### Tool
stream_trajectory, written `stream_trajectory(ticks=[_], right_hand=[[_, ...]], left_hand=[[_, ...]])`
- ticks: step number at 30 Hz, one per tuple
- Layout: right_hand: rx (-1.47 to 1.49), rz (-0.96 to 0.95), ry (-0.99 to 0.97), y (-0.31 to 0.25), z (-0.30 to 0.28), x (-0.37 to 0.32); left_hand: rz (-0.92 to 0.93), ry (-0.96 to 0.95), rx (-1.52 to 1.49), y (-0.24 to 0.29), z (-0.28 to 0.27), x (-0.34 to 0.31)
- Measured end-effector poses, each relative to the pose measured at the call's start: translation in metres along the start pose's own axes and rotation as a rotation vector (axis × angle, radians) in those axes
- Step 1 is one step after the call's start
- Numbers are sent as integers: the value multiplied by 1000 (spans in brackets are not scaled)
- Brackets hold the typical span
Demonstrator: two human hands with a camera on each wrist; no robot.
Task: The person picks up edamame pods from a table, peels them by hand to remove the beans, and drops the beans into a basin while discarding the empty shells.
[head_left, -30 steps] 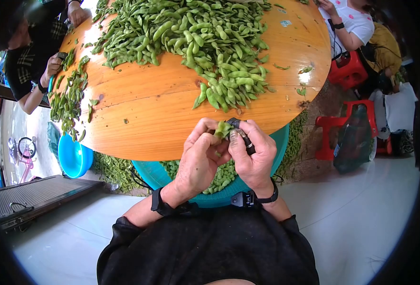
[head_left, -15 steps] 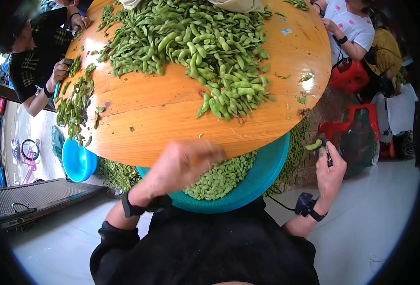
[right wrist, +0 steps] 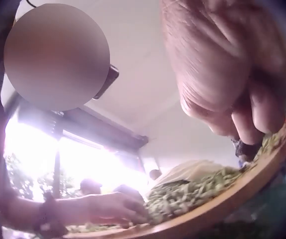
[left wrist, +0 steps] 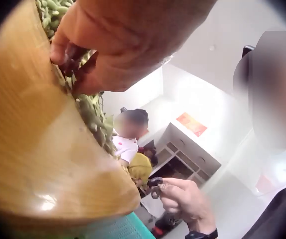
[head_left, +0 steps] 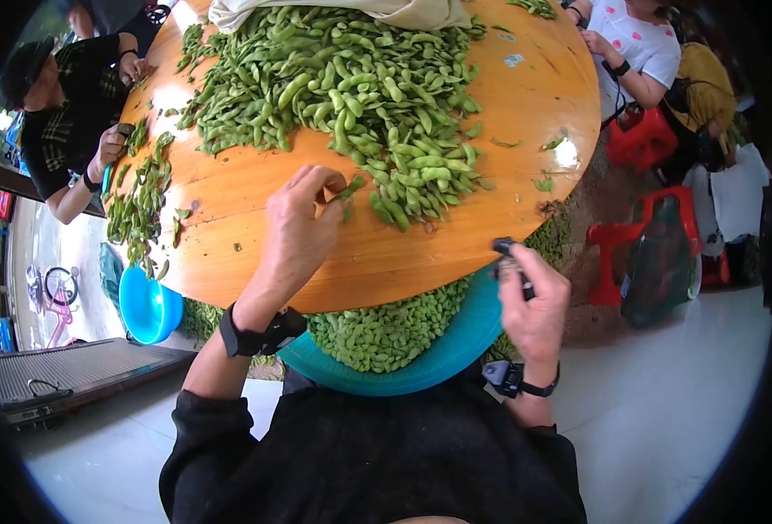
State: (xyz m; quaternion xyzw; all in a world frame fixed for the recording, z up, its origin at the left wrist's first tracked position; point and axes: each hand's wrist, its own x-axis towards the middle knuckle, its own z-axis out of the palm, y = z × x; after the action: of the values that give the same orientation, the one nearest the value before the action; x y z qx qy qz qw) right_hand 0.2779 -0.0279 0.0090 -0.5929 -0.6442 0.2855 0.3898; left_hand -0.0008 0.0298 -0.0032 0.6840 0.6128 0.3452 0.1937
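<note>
- Left hand (head_left: pixel 297 229): pinches a green pod (head_left: pixel 353 185) at the heap's (head_left: pixel 333 87) 6 o'clock side; one pod, held near its tip, should handle best.
- Right hand (head_left: pixel 538 301): at the basin's (head_left: pixel 477 332) 2 o'clock; fingers bent; grip cannot be told.

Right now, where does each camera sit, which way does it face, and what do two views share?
Head: on the head, facing forward and down at the table; left hand, right hand and dark clothing show.
Left wrist: on that wrist, tilted, facing past the left hand across the table; both hands show.
Right wrist: on that wrist, facing past the right hand toward pods and bright windows; both hands show.
Shared: head and left wrist both show table, pods and both hands.
</note>
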Motion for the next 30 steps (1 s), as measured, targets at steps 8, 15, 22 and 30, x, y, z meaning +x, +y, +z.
stream_trajectory(ticks=[8, 15, 22, 30], right_hand=[[821, 341, -450, -19, 60, 4], [836, 343, -492, -18, 62, 4], [991, 326, -524, -9, 59, 4], [1249, 473, -688, -4, 53, 5]], left_hand=[[-455, -233, -935, 36, 10, -56], [-431, -91, -911, 36, 23, -69], [-429, -129, -1137, 33, 27, -77], [-548, -358, -1601, 31, 28, -72]])
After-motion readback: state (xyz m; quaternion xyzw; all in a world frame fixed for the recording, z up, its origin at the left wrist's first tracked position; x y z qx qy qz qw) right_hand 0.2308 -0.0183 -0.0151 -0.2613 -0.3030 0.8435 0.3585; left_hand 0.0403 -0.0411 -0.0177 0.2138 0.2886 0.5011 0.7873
